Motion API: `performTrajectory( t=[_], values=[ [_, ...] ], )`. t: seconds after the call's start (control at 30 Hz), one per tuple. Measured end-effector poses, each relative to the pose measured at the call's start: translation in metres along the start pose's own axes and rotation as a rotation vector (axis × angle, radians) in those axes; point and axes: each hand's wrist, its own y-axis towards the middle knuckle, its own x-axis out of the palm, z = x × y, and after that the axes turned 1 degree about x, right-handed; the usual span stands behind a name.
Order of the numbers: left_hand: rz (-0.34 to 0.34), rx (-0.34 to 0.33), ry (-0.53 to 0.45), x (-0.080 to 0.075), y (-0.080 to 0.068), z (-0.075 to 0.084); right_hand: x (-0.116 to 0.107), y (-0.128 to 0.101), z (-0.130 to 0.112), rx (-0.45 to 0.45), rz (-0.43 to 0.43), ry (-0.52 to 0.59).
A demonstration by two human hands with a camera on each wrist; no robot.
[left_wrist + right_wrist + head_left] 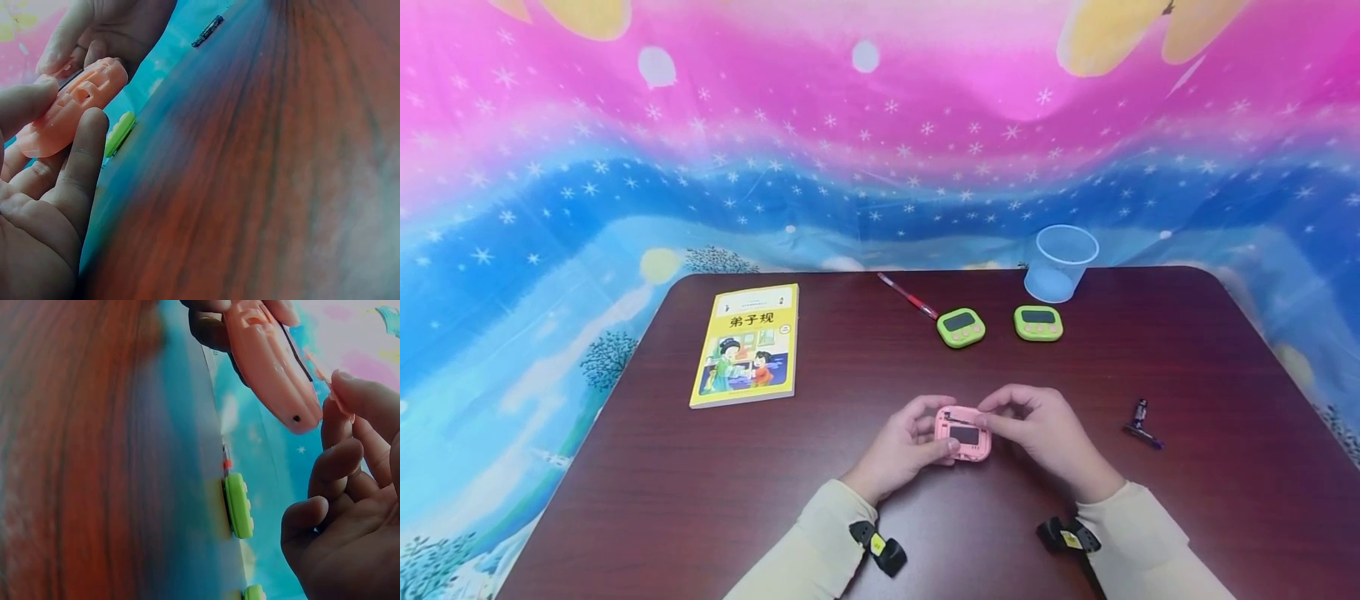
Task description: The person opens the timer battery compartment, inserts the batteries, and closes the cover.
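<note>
A pink digital timer (966, 435) is held above the table, its back with a dark panel and a long slot facing up. My left hand (897, 442) grips it from the left, thumb across the back and fingers beneath. My right hand (1051, 432) is at the timer's upper right corner. In the right wrist view, its thumb and index finger pinch a thin pink cover (337, 403) beside the timer's edge. The left wrist view shows notches along the side of the pink casing (81, 103).
Two small dark batteries (1142, 432) lie on the right of the table. Beyond my hands are two green timers (962, 337), a red pen (913, 300) and a clear blue cup (1051, 279). A yellow book (748, 346) lies at the left.
</note>
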Motion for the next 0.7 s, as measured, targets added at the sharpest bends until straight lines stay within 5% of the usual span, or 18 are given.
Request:
performTrajectory(
  t=[0.27, 0.5, 0.7],
  values=[
    [-0.013, 0.003, -0.001, 0.001, 0.001, -0.004, 0.006, 0.002, 0.005, -0.098, 0.054, -0.059],
    [-0.002, 0.006, 0.006, 0.003, 0.0, -0.003, 0.008, 0.002, 0.008, -0.058, -0.01, 0.0],
    [0.073, 0.06, 0.024, 0.001, 0.001, -0.002, 0.017, 0.001, 0.005, 0.028, -0.055, 0.148]
  ],
)
